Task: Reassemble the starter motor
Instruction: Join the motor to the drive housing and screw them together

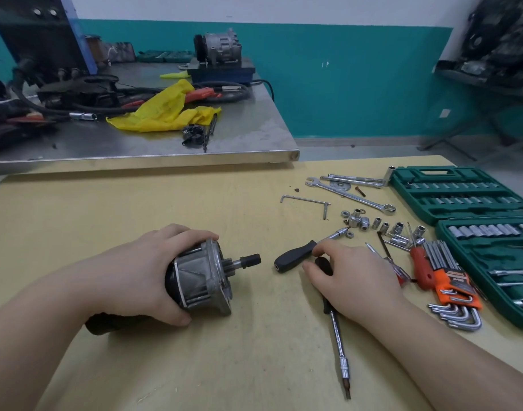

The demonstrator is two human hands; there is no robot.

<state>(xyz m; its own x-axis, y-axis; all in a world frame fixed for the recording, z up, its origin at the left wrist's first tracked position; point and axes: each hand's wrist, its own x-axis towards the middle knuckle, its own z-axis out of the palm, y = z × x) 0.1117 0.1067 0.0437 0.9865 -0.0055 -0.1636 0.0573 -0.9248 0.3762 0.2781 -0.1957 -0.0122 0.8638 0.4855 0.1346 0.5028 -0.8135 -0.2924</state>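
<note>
The starter motor [204,277] lies on its side on the yellow table [195,203], its black-tipped shaft pointing right. My left hand [147,271] grips its body from above, thumb underneath near the front. My right hand [352,274] rests over two black-handled drivers: its fingertips touch the short black handle [293,258] whose metal shaft points toward the sockets. The long screwdriver [337,330] runs from under my palm toward the front edge. Whether the fingers hold either handle is unclear.
Loose sockets and nuts [381,226], a spanner [352,197], an L-shaped key [310,201], a red screwdriver [420,265] and an orange hex key set [453,289] lie to the right. Green socket cases [461,197] sit at the right edge. A cluttered steel bench [254,134] stands behind.
</note>
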